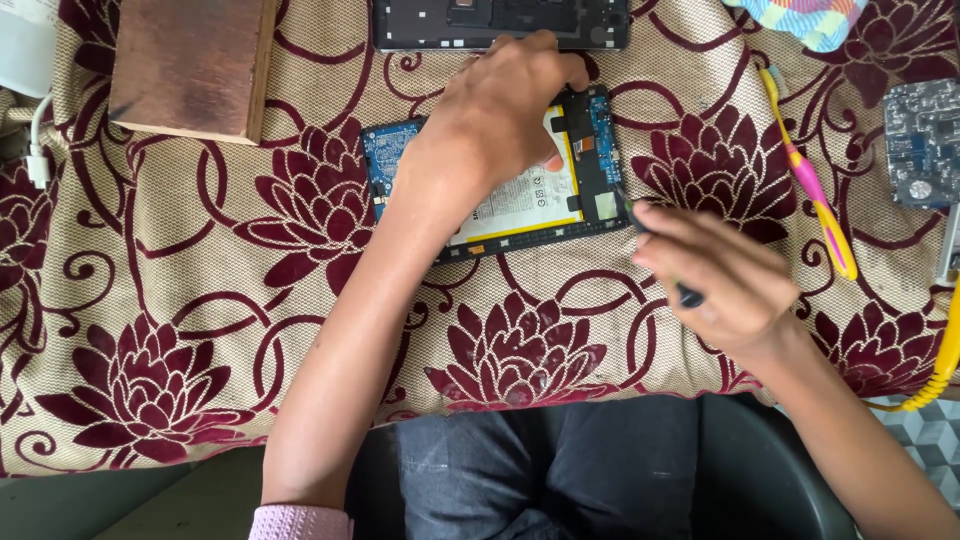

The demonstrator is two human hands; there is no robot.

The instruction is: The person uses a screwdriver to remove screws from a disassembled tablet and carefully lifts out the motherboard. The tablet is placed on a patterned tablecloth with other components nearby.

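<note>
- Our left hand [495,110] presses flat, fingers spread, on the opened tablet [590,170] lying on the floral cloth [150,300].
- Our right hand [725,285] pinches a dark tool [688,295], probably a screwdriver, at the tablet's right edge.

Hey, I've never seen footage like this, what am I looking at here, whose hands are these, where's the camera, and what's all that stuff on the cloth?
This is one picture from a camera worn on a person's head, looking down at their own two bare hands. No machine is involved. The left hand presses down on an opened tablet, whose white battery and blue circuit boards are showing. The right hand holds a thin dark tool, its tip at the tablet's right edge. All of it lies on a table cloth with dark red flowers. Also there: a brown wooden block, the tablet's dark back cover, a pink and yellow toothbrush, a separate circuit board and a yellow coiled cable.
</note>
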